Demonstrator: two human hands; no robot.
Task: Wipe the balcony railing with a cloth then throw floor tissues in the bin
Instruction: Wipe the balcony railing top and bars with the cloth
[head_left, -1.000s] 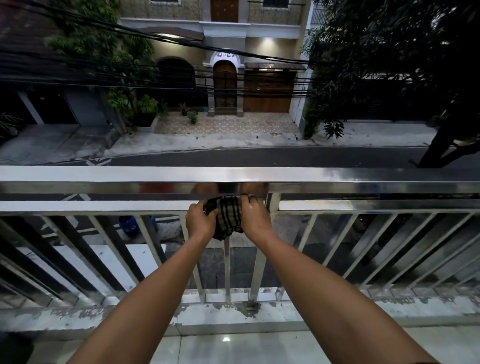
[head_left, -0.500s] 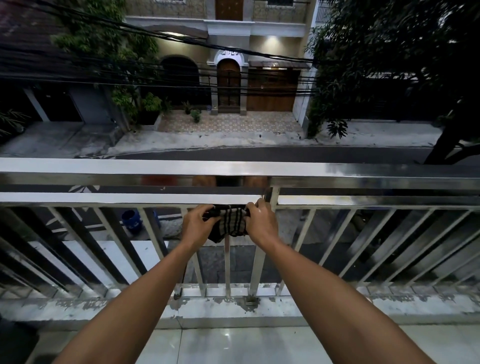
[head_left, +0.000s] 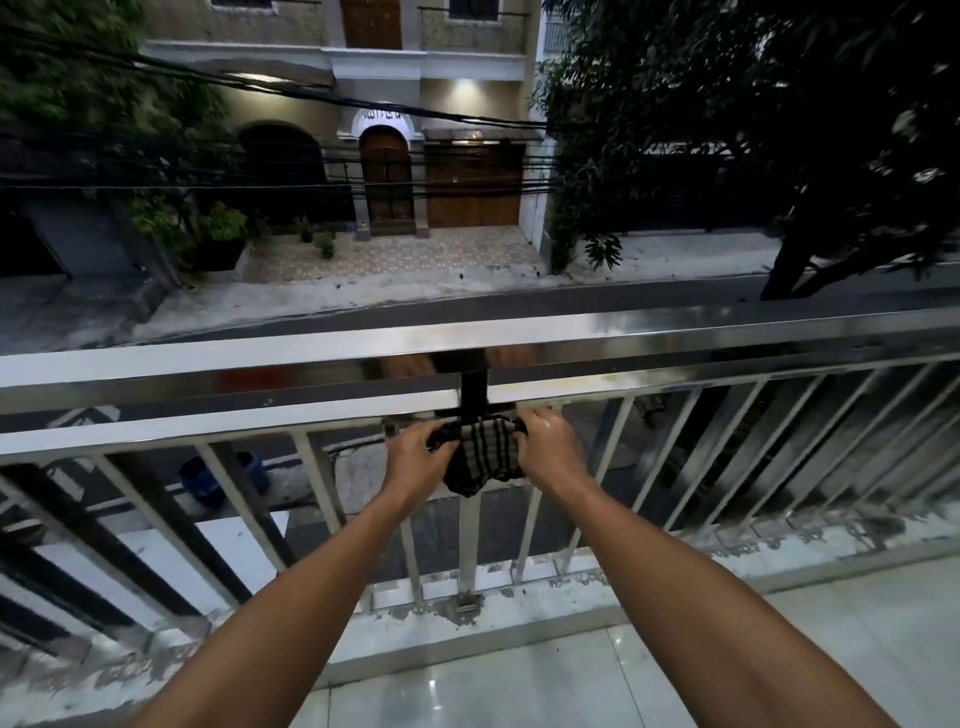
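- The left hand (head_left: 413, 457) and the right hand (head_left: 548, 451) each gripped one end of the checked cloth (head_left: 483, 451), fingers curled round it, with the middle of the cloth bunched and sagging between them
- The cloth hung against the lower rail (head_left: 218, 430) of the balcony railing (head_left: 675, 338), just beside the upright post (head_left: 467, 535) below the dark bracket; whether it looped fully round the rail could not be told
- The step in hand looked to be wiping that lower rail, and it wanted the cloth pulled taut, so that it pressed on the metal instead of hanging slack
- Both hands needed to travel together along the rail, lifting over each slanted bar (head_left: 311, 483) in turn
- The top rail was a broad, flat surface, better served by the cloth laid flat under one palm
- No floor tissues and no bin showed in the head view, so that part remained to be done
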